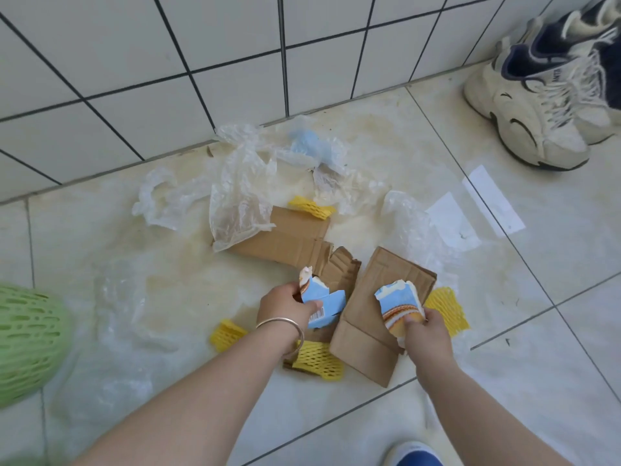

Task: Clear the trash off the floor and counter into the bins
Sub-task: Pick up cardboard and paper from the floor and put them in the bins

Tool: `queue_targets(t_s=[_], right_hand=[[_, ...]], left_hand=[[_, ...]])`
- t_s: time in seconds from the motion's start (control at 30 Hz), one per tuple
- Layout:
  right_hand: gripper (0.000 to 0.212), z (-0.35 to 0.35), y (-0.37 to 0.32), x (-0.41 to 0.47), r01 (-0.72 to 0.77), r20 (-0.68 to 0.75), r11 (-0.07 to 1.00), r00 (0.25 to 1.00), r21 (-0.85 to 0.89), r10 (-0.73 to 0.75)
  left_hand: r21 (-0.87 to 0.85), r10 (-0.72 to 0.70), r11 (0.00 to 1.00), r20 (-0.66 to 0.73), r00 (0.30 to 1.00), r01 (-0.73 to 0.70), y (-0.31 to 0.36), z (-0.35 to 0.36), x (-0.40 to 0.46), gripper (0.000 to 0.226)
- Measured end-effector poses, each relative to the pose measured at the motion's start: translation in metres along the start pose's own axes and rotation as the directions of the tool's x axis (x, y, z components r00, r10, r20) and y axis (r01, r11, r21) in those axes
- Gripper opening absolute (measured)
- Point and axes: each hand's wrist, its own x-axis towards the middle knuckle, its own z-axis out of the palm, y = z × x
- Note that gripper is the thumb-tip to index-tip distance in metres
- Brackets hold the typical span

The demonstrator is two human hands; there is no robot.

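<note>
Trash lies on the tiled floor by the wall. My left hand (285, 306) grips a torn blue-and-white carton piece (322, 306). My right hand (425, 331) pinches another torn piece (400, 306) printed blue and orange. Under both hands lie brown cardboard pieces, one at the back (292, 242) and one in front (373, 331). Yellow foam nets lie around them: one (317, 361) below my left wrist, one (226, 334) to the left, one (447, 309) at the right. Clear plastic bags (238, 196) spread along the wall.
A green foam net (27, 341) shows at the left edge. A pair of worn white sneakers (537, 105) stands at the top right by the wall. White paper slips (490, 200) lie on the floor to the right. A blue shoe tip (416, 455) is at the bottom.
</note>
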Motion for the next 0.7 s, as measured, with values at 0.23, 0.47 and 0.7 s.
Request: queue_targets(t_s=[0.23,0.47,0.7], right_hand=[[0.033,-0.019,-0.038,-0.015,-0.133,0.318,0.920,0.948,0.368,0.010],[0.036,-0.014,-0.064,-0.061,-0.170,0.539,0.836,0.825,0.522,-0.169],[0.023,-0.039,-0.100,-0.127,-0.032,0.508,0.844,0.811,0.536,-0.292]], left_hand=[[-0.415,0.079,0.910,0.157,0.984,-0.007,0.023,-0.035,-0.022,0.009],[-0.740,0.122,0.654,0.308,0.943,0.158,0.028,-0.053,-0.062,0.012],[-0.733,0.247,0.680,0.199,0.948,-0.023,0.048,-0.085,-0.121,0.005]])
